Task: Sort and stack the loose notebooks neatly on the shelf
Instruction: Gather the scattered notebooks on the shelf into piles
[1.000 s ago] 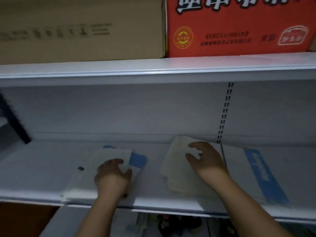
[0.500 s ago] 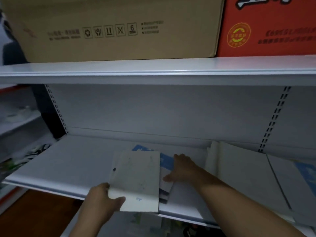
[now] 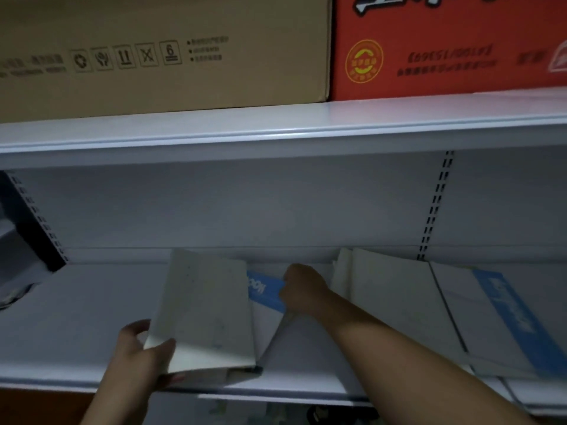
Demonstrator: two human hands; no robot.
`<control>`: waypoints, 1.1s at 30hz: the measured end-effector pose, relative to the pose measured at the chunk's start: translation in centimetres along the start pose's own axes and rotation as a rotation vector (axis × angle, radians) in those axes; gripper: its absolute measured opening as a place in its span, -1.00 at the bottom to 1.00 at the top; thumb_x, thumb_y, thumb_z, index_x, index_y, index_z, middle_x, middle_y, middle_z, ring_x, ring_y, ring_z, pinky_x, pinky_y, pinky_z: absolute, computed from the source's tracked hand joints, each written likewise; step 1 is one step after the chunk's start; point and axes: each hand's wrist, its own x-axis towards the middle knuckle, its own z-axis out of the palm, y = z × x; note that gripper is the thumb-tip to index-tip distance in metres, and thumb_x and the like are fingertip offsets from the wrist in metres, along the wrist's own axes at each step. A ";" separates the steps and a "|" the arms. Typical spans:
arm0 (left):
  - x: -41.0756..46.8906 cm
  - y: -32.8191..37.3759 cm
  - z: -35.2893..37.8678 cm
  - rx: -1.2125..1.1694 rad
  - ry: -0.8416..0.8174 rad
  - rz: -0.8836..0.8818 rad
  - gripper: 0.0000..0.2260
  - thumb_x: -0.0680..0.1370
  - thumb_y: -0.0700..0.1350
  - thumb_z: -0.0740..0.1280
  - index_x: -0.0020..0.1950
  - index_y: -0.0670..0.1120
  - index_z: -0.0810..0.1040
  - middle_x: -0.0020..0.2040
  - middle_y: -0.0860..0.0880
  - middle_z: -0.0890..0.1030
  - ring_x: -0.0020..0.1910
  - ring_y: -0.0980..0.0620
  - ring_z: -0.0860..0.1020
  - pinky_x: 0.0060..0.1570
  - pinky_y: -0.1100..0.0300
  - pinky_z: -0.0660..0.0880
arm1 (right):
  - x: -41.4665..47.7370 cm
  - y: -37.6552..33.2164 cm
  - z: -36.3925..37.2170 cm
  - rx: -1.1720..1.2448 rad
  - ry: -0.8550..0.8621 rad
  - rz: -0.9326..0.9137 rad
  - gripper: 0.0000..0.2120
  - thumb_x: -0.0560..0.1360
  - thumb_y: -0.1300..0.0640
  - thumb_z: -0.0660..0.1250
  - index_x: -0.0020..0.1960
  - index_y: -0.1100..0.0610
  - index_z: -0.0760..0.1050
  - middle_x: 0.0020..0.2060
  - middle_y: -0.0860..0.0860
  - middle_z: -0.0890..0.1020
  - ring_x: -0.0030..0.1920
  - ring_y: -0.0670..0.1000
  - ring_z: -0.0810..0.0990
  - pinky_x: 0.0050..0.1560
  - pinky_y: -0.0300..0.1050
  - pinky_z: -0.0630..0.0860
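On the lower shelf (image 3: 76,317), front left, our left hand (image 3: 144,354) grips the near corner of a pale notebook (image 3: 205,311), thumb on top, cover tilted up. Just right of it, our right hand (image 3: 302,289) is curled against a blue-banded notebook (image 3: 265,291) that lies partly under the pale one. Those fingertips are hidden behind the knuckles, so we cannot tell if they pinch it. Further right lie a pale stack (image 3: 392,302) and a blue-striped notebook (image 3: 506,314), which is cut off at the frame edge. The print on the band is blurred.
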 end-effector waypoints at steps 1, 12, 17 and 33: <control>-0.2 0.4 0.3 -0.054 0.007 0.025 -0.70 0.51 -0.40 0.25 0.18 -0.16 0.34 0.02 -0.20 0.41 -0.22 -0.12 0.45 -0.44 0.10 0.56 | -0.2 0.2 -0.5 0.026 0.028 -0.001 -0.75 0.40 0.25 0.22 0.02 0.32 0.52 0.07 0.23 0.60 0.08 0.16 0.58 -0.11 -0.19 0.42; -3.7 2.1 12.6 -0.250 -0.315 0.085 -0.85 0.52 -0.38 0.21 0.04 -0.20 0.44 -0.14 -0.22 0.50 -0.25 -0.08 0.46 -0.59 0.31 0.51 | -9.7 10.8 -12.1 0.888 0.544 0.312 -0.84 0.48 0.36 0.25 -0.23 0.16 0.39 -0.23 0.07 0.50 -0.22 0.07 0.55 -0.27 0.02 0.60; -6.3 0.1 21.1 -0.052 -0.344 0.150 -0.76 0.49 -0.42 0.24 0.11 -0.22 0.36 0.06 -0.34 0.52 -0.08 -0.16 0.49 -0.15 0.06 0.47 | -16.9 20.3 -13.6 0.883 0.801 0.529 -0.87 0.47 0.35 0.27 -0.20 0.16 0.42 -0.19 0.18 0.57 -0.18 0.22 0.60 -0.36 -0.02 0.63; 0.9 -2.1 7.3 0.926 0.158 0.402 -0.51 0.33 0.16 0.31 0.15 -0.10 0.59 0.19 -0.18 0.59 0.20 -0.21 0.50 0.21 -0.08 0.39 | -11.3 8.3 -8.9 0.215 0.422 0.021 -0.83 0.42 0.15 0.39 -0.01 0.01 0.50 -0.06 -0.06 0.51 -0.09 -0.04 0.47 -0.10 -0.25 0.32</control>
